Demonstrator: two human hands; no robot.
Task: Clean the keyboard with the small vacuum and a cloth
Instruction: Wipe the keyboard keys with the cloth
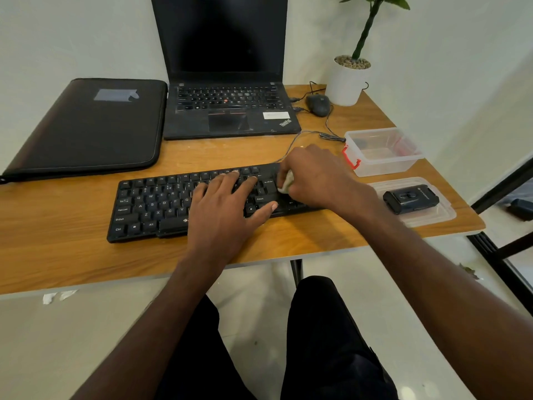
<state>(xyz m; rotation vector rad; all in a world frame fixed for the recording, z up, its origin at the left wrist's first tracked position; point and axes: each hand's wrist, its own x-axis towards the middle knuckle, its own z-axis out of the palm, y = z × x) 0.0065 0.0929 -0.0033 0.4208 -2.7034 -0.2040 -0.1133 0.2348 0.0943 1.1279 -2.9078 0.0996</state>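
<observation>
A black keyboard (153,206) lies across the middle of the wooden table. My left hand (222,209) rests flat on its right-hand keys, fingers spread and straight. My right hand (317,177) sits over the keyboard's right end and grips a small white cloth (287,183), which is bunched up and mostly hidden under the fingers. The small black vacuum (411,198) lies on a clear plastic lid (444,212) to the right of the keyboard, apart from both hands.
An open black laptop (227,111) stands behind the keyboard, with a black folder case (89,125) to its left. A mouse (318,104), a potted plant (347,79) and a clear plastic box (383,163) sit at the right. The table edge (476,223) is close to the lid.
</observation>
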